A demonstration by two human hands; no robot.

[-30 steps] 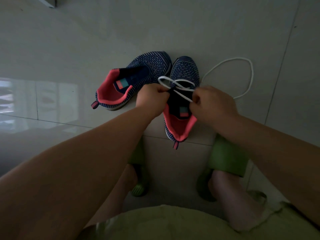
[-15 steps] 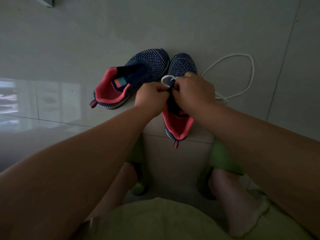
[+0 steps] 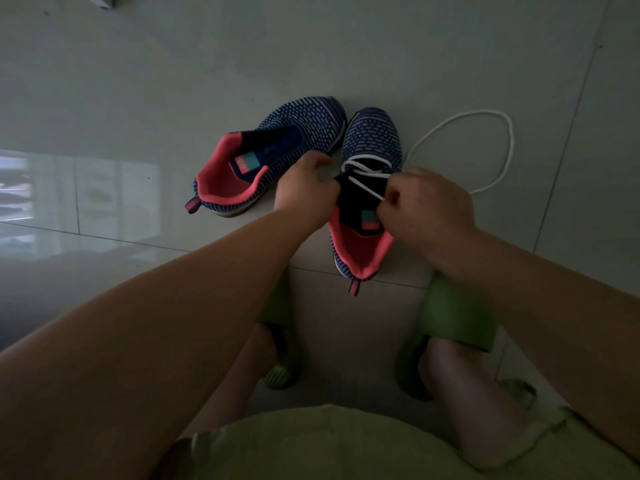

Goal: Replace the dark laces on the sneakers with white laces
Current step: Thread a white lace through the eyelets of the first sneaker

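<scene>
White cord is what we are working with: the white lace crosses the lower eyelets of the right-hand sneaker, which stands on the tiled floor between our feet, heel toward us so the eyelets face up and are easy to reach. Our right hand pinches one strand of the lace just over the tongue, fingers curled tight, which we judge is to draw it across toward the next eyelet. Our left hand grips the near left edge of the same sneaker beside the tongue, thumb and fingers curled on it, apparently to steady the upper and hold the eyelet row open against the pull.

Behind our right hand the slack of the lace runs out in a wide loop on the floor to the right, lying loose so that it can feed through without snagging.

Just beside it, to the left, the other sneaker is turned at an angle with no lace showing in it; we judge it waits its turn. No dark laces are in view. Green slippers are on our feet.
</scene>
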